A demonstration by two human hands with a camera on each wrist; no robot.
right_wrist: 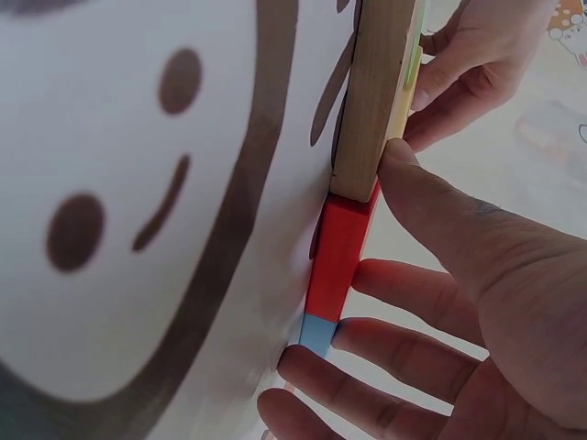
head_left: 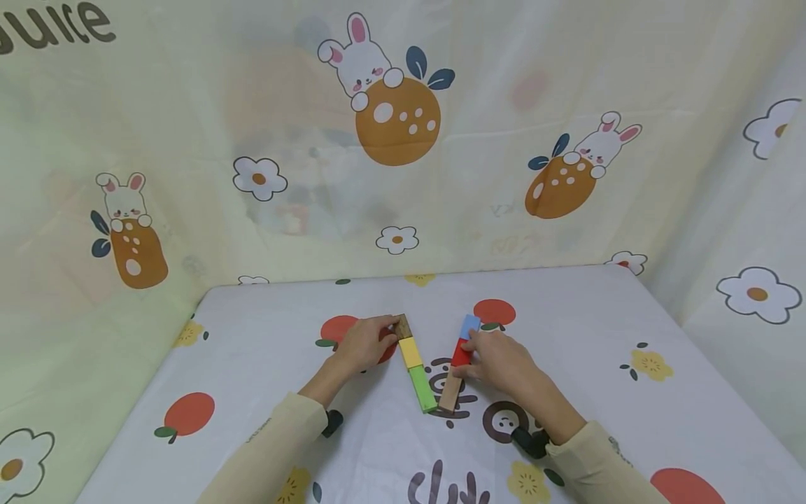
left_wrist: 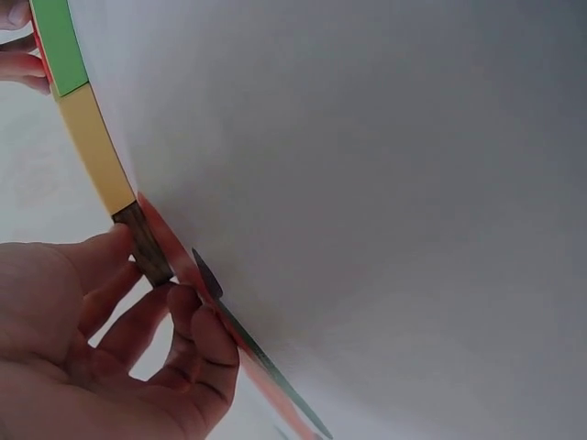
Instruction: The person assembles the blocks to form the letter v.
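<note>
On the cloth lie two rows of blocks, close together at their near ends and apart at their far ends. The left row has a dark brown wooden block [left_wrist: 145, 246], a yellow block [head_left: 411, 353] and a green block [head_left: 422, 389]. My left hand [head_left: 362, 346] pinches the dark brown block between thumb and fingers. In the right row are a blue block [head_left: 469, 325], a red block [right_wrist: 339, 257] and a light wooden block [head_left: 450, 390]. My right hand [head_left: 504, 360] touches this row, with fairly straight fingers at the red and blue blocks and its thumb by the light wooden one.
A white printed cloth [head_left: 252, 420] with fruit, flowers and lettering covers the table. Behind it hangs a patterned curtain [head_left: 302, 231], and another panel [head_left: 755, 224] stands on the right. Dark straps or mounts show at both wrists.
</note>
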